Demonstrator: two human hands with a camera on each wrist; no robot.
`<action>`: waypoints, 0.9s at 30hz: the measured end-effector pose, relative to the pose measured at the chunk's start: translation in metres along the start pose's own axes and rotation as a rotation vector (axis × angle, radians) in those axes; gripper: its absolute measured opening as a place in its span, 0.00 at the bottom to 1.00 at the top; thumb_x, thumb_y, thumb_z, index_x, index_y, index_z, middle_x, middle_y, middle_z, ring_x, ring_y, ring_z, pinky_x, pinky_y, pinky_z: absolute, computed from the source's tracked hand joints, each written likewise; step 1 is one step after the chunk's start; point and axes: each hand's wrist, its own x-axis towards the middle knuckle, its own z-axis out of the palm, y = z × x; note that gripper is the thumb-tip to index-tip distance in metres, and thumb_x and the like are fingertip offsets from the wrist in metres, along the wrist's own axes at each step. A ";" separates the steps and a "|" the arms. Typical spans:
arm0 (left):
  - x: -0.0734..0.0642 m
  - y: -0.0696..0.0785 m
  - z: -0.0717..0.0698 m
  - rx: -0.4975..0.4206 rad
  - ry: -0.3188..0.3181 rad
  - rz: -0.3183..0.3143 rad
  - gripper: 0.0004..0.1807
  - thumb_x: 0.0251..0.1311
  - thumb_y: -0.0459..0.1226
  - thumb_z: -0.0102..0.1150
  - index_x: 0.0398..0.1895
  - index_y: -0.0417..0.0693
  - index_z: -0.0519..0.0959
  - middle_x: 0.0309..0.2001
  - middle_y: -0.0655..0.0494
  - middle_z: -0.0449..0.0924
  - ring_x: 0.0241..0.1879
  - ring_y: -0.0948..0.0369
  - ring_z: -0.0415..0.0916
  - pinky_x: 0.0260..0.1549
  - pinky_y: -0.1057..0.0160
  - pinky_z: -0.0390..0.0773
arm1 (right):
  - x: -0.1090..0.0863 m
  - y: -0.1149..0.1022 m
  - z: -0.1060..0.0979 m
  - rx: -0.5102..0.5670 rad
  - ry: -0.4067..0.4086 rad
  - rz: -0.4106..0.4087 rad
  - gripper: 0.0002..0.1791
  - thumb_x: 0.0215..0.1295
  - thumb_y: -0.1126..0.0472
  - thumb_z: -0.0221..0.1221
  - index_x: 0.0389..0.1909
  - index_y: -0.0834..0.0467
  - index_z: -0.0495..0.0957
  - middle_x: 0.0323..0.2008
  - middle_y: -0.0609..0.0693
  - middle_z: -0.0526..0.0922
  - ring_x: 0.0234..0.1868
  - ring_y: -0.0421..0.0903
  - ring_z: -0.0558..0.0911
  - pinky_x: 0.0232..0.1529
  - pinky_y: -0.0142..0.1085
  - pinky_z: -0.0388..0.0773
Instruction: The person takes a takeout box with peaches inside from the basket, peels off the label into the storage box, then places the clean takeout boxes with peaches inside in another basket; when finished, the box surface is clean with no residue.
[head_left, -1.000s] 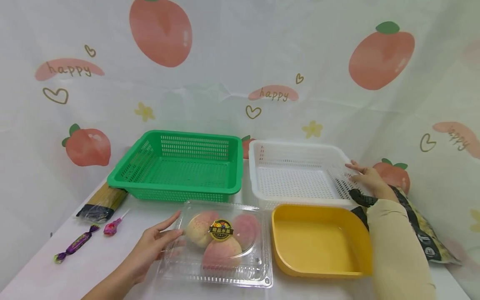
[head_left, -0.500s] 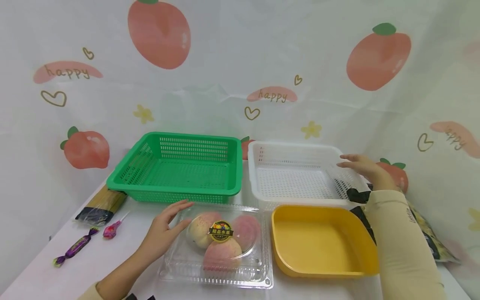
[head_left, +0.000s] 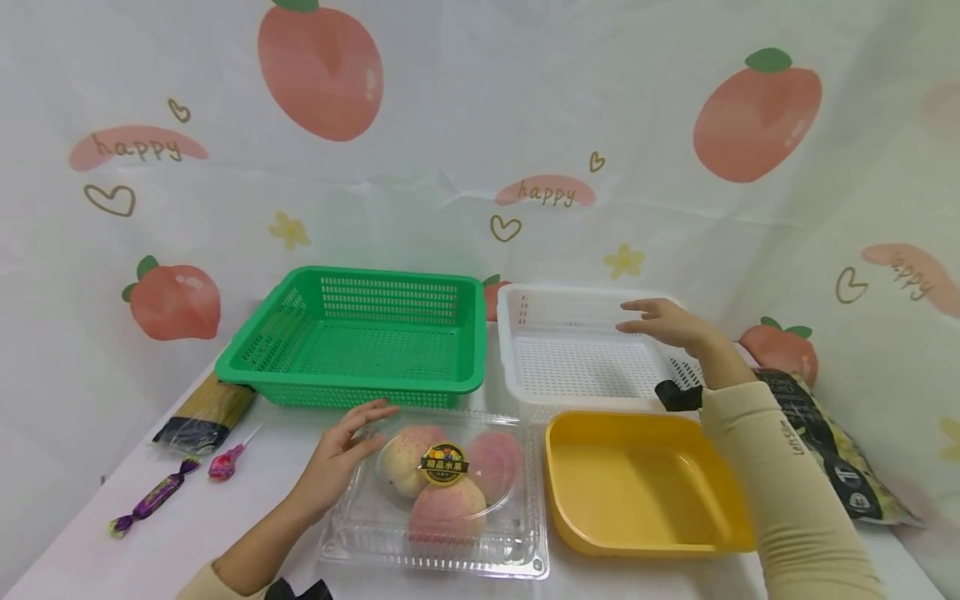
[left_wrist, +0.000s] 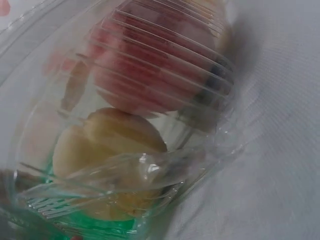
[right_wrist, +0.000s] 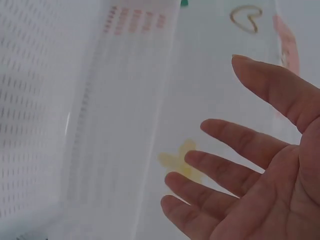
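A clear plastic clamshell box [head_left: 517, 533] holds peaches [head_left: 447, 510] and carries a black and gold label [head_left: 444, 464]. My left hand [head_left: 341, 458] lies at its far left corner, fingers extended over the lid edge. In the left wrist view, peaches [left_wrist: 150, 65] show through the ribbed plastic. My right hand [head_left: 667, 323] hovers over the right part of a white perforated basket [head_left: 517, 367], holding nothing. Its fingers spread apart in the right wrist view, beside the basket wall [right_wrist: 120, 100].
Behind the box stands a green basket [head_left: 348, 383]. A yellow tub [head_left: 645, 546] sits right of the box. At left lie a purple-wrapped candy [head_left: 155, 497], a lollipop [head_left: 225, 462] and a packet of thin sticks [head_left: 210, 408]. A dark printed bag [head_left: 825, 442] lies at right.
My right hand has left the white basket's right rim and moved left over its inside. The left hand has slid forward along the box's left side to its far corner.
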 end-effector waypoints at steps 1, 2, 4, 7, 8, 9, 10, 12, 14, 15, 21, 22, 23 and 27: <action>0.000 0.000 0.000 -0.002 0.008 -0.003 0.17 0.64 0.31 0.48 0.56 0.35 0.73 0.65 0.39 0.62 0.66 0.51 0.55 0.57 0.34 0.61 | 0.002 -0.004 0.004 0.004 -0.005 -0.009 0.39 0.66 0.44 0.51 0.70 0.62 0.53 0.70 0.67 0.49 0.69 0.68 0.50 0.63 0.65 0.53; -0.001 0.000 0.001 -0.004 0.014 -0.006 0.17 0.64 0.31 0.48 0.55 0.35 0.73 0.65 0.40 0.62 0.66 0.55 0.56 0.57 0.35 0.61 | 0.004 -0.008 0.008 0.002 -0.004 -0.019 0.38 0.67 0.45 0.51 0.70 0.63 0.54 0.70 0.67 0.50 0.69 0.68 0.50 0.63 0.65 0.53; -0.001 0.000 0.002 -0.004 0.025 -0.009 0.16 0.64 0.31 0.48 0.54 0.35 0.74 0.65 0.40 0.62 0.64 0.60 0.56 0.57 0.36 0.62 | 0.007 -0.015 0.015 -0.004 0.001 -0.036 0.37 0.66 0.46 0.52 0.69 0.62 0.55 0.70 0.66 0.52 0.69 0.67 0.52 0.63 0.63 0.54; -0.002 0.000 0.002 -0.006 0.029 -0.016 0.16 0.65 0.31 0.48 0.53 0.35 0.74 0.65 0.41 0.62 0.65 0.57 0.56 0.57 0.36 0.62 | 0.010 -0.028 0.027 -0.015 -0.001 -0.082 0.36 0.66 0.47 0.53 0.69 0.62 0.57 0.69 0.66 0.55 0.69 0.66 0.53 0.63 0.63 0.56; -0.002 0.000 0.002 -0.005 0.029 -0.018 0.16 0.65 0.31 0.48 0.53 0.35 0.74 0.65 0.41 0.62 0.65 0.54 0.55 0.57 0.36 0.62 | 0.010 -0.033 0.031 -0.017 -0.007 -0.102 0.36 0.66 0.48 0.53 0.69 0.61 0.57 0.69 0.65 0.56 0.70 0.65 0.53 0.63 0.62 0.56; -0.002 0.000 0.003 -0.004 0.030 -0.019 0.16 0.65 0.31 0.47 0.53 0.35 0.74 0.65 0.41 0.62 0.66 0.51 0.54 0.57 0.37 0.63 | 0.011 -0.038 0.036 -0.017 -0.017 -0.120 0.35 0.66 0.48 0.54 0.69 0.61 0.58 0.69 0.64 0.56 0.70 0.65 0.53 0.64 0.62 0.56; -0.002 0.001 0.003 -0.001 0.032 -0.022 0.16 0.65 0.31 0.47 0.53 0.35 0.75 0.65 0.41 0.62 0.66 0.50 0.54 0.57 0.39 0.64 | 0.012 -0.042 0.040 -0.018 -0.025 -0.139 0.35 0.65 0.49 0.54 0.69 0.61 0.58 0.69 0.64 0.57 0.70 0.65 0.53 0.64 0.61 0.56; -0.003 0.001 0.003 -0.002 0.033 -0.026 0.15 0.65 0.31 0.47 0.53 0.35 0.75 0.65 0.41 0.62 0.65 0.50 0.55 0.56 0.43 0.66 | 0.012 -0.052 0.049 -0.027 -0.046 -0.180 0.35 0.65 0.49 0.55 0.68 0.61 0.58 0.69 0.63 0.58 0.70 0.64 0.54 0.64 0.61 0.56; -0.002 0.000 0.003 -0.004 0.035 -0.029 0.15 0.65 0.31 0.47 0.53 0.35 0.75 0.65 0.42 0.62 0.65 0.55 0.56 0.55 0.46 0.66 | 0.013 -0.061 0.057 -0.039 -0.061 -0.216 0.35 0.65 0.50 0.56 0.68 0.61 0.59 0.68 0.63 0.59 0.69 0.64 0.55 0.65 0.60 0.56; -0.002 0.000 0.003 -0.006 0.035 -0.029 0.15 0.65 0.30 0.47 0.53 0.35 0.75 0.65 0.42 0.62 0.64 0.58 0.56 0.55 0.46 0.66 | 0.014 -0.065 0.061 -0.042 -0.067 -0.231 0.35 0.64 0.50 0.56 0.68 0.61 0.60 0.68 0.62 0.60 0.69 0.64 0.56 0.65 0.60 0.56; -0.003 -0.002 0.003 -0.026 0.033 -0.032 0.15 0.65 0.30 0.47 0.53 0.35 0.75 0.66 0.42 0.61 0.61 0.72 0.55 0.57 0.44 0.64 | 0.011 -0.090 0.080 -0.024 -0.104 -0.314 0.33 0.63 0.52 0.58 0.66 0.61 0.63 0.67 0.60 0.64 0.68 0.62 0.60 0.66 0.58 0.57; -0.003 -0.002 0.003 -0.022 0.033 -0.034 0.15 0.65 0.31 0.47 0.53 0.35 0.75 0.66 0.42 0.61 0.61 0.74 0.56 0.58 0.47 0.66 | 0.010 -0.093 0.083 -0.022 -0.113 -0.324 0.33 0.63 0.52 0.58 0.66 0.61 0.63 0.67 0.59 0.64 0.68 0.62 0.61 0.66 0.58 0.57; -0.003 -0.003 0.003 -0.018 0.034 -0.035 0.15 0.65 0.31 0.47 0.53 0.35 0.75 0.65 0.42 0.62 0.60 0.75 0.56 0.58 0.50 0.67 | 0.009 -0.096 0.086 -0.025 -0.121 -0.336 0.33 0.63 0.52 0.58 0.65 0.61 0.64 0.66 0.59 0.65 0.68 0.62 0.61 0.65 0.57 0.58; -0.002 -0.002 0.002 -0.004 0.036 -0.035 0.15 0.65 0.31 0.47 0.52 0.36 0.75 0.65 0.42 0.62 0.62 0.70 0.57 0.57 0.54 0.68 | 0.006 -0.108 0.096 -0.022 -0.159 -0.372 0.31 0.63 0.52 0.58 0.64 0.61 0.66 0.64 0.58 0.68 0.66 0.58 0.65 0.65 0.54 0.61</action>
